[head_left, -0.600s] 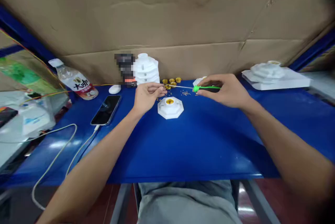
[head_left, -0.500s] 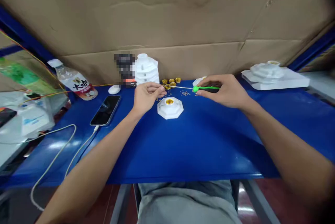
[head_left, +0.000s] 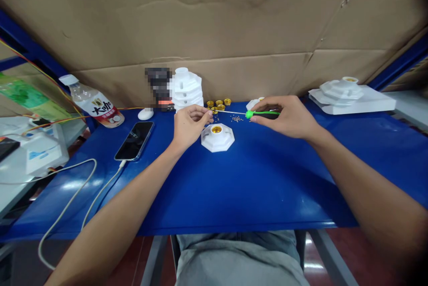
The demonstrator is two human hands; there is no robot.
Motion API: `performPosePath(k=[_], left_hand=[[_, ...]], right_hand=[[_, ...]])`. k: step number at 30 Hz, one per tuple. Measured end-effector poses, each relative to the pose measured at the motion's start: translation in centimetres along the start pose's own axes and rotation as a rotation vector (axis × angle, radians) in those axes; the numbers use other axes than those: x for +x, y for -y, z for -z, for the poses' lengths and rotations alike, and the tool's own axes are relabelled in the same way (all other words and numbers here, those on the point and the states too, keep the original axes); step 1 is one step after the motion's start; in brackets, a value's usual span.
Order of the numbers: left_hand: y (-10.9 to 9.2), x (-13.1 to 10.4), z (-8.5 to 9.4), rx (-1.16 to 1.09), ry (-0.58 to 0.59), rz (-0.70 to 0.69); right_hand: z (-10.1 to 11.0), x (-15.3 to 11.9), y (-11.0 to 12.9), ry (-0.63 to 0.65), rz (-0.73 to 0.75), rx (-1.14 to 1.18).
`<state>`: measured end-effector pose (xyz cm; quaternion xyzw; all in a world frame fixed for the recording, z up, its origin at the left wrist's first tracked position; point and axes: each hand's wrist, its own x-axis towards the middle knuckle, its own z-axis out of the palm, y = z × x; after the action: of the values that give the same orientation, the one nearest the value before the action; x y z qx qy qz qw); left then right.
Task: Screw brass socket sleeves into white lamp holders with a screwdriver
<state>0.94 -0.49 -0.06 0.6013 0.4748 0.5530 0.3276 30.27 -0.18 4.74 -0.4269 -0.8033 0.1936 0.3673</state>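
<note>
My right hand [head_left: 289, 116] is closed round the green and black handle of a screwdriver [head_left: 264, 114], whose thin shaft points left. At its tip my left hand [head_left: 191, 123] pinches something too small to make out. Just below the fingers, a white octagonal lamp holder [head_left: 217, 143] with a gold socket lies on the blue table [head_left: 234, 188]. Behind the shaft stand several gold threaded sockets [head_left: 219, 104]. Small screws [head_left: 237, 119] lie scattered below the shaft.
Stacked white holders [head_left: 187, 90] stand at the back. To the left are a bottle [head_left: 96, 103], a phone [head_left: 134, 141] with a white cable [head_left: 103, 188] and a white round object [head_left: 146, 114]. More holders [head_left: 341, 92] rest on a white box [head_left: 368, 101] at right.
My left hand has shifted very slightly to the right. The screwdriver and my right hand have barely moved.
</note>
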Motion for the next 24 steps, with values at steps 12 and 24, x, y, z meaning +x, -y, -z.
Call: performPosePath(k=[12,24], left_hand=[[-0.17,-0.38,-0.29,0.0,0.032,-0.035],[-0.92,-0.19,0.41,0.121,-0.009,-0.071]], right_hand=[[-0.19,0.03,-0.12,0.008,0.017,-0.012],[-0.21,0.0,-0.1,0.01,0.005,-0.011]])
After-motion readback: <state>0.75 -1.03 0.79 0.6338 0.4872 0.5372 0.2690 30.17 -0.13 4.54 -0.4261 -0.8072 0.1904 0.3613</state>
